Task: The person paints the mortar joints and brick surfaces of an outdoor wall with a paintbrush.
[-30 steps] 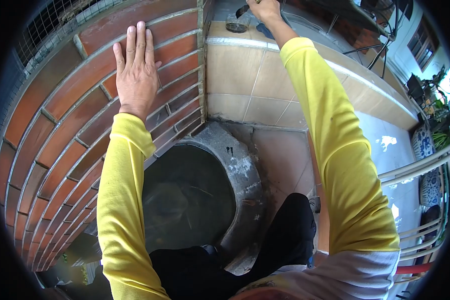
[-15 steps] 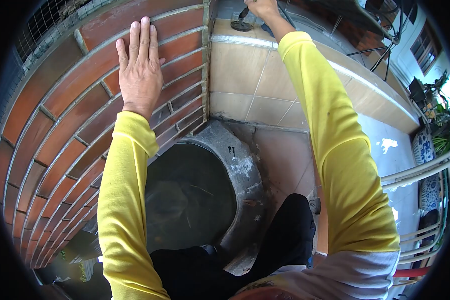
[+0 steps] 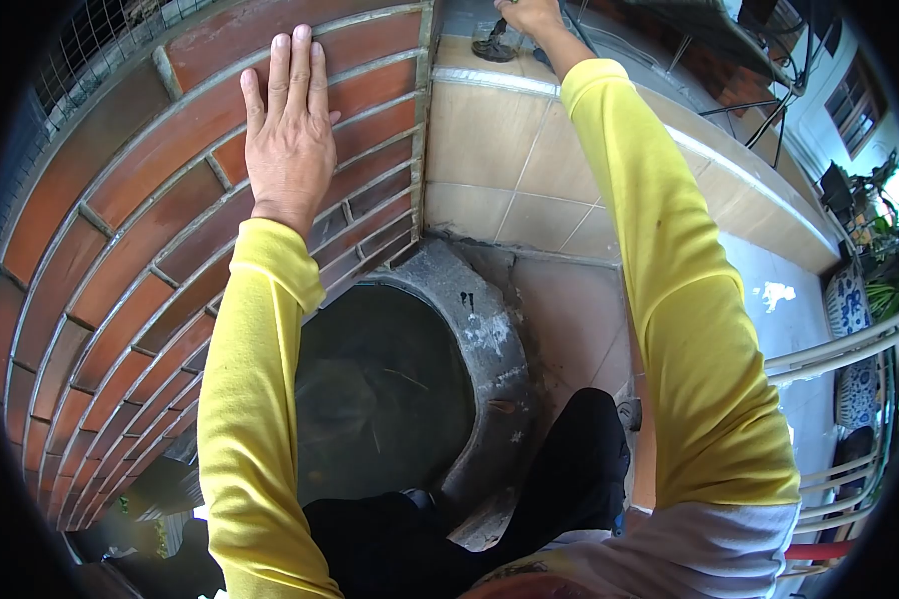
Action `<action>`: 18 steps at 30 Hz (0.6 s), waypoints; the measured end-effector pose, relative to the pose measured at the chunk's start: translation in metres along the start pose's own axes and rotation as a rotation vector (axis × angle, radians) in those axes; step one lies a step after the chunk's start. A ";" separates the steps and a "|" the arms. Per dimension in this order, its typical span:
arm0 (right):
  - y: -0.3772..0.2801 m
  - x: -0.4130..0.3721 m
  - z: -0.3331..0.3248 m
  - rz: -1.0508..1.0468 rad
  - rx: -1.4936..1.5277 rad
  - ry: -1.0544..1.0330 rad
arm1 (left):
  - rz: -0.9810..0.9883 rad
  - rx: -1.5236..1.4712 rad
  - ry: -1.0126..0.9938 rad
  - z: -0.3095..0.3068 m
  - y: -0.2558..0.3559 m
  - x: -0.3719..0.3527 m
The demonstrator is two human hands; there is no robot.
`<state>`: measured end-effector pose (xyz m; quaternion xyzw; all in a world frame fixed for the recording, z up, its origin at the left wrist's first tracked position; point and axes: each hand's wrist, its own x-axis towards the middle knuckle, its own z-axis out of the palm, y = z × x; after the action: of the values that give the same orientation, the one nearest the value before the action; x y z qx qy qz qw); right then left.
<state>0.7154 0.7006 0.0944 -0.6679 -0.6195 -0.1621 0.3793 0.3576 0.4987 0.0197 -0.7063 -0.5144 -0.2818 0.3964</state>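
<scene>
My left hand (image 3: 290, 150) lies flat against the red brick wall (image 3: 160, 150), fingers stretched upward and nothing in them. At the top edge of the view, my right hand (image 3: 531, 14) is closed, with its fingers partly cut off by the frame. Just below those fingers, a small dark fitting with a round base (image 3: 492, 48) stands on the tiled ledge (image 3: 484, 120). Whether the fingers grip its upper end cannot be made out. Both arms wear yellow sleeves.
Below my arms is a round basin of murky water (image 3: 380, 389) with a grey concrete rim (image 3: 489, 339). My dark-trousered knee (image 3: 579, 429) is beside it. White metal rails (image 3: 834, 349) and blue-and-white pots (image 3: 849, 299) stand at right. Wire mesh (image 3: 85, 50) tops the wall.
The whole view has shifted slightly, so the wall, ledge and hands appear a little further right. My left hand stays flat on the bricks, and my right hand remains by the dark fitting.
</scene>
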 end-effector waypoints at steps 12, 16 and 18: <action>-0.011 -0.031 -0.046 0.110 0.271 0.245 | -0.011 0.024 -0.028 -0.004 0.002 0.001; 0.001 -0.040 -0.045 0.216 0.353 0.260 | -0.021 0.038 -0.050 -0.007 0.003 0.002; 0.003 -0.038 -0.036 0.286 0.226 0.271 | -0.017 0.036 -0.042 -0.006 0.003 0.001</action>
<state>0.7204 0.6487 0.0910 -0.6742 -0.4762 -0.1244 0.5507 0.3608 0.4934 0.0232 -0.7003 -0.5336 -0.2610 0.3959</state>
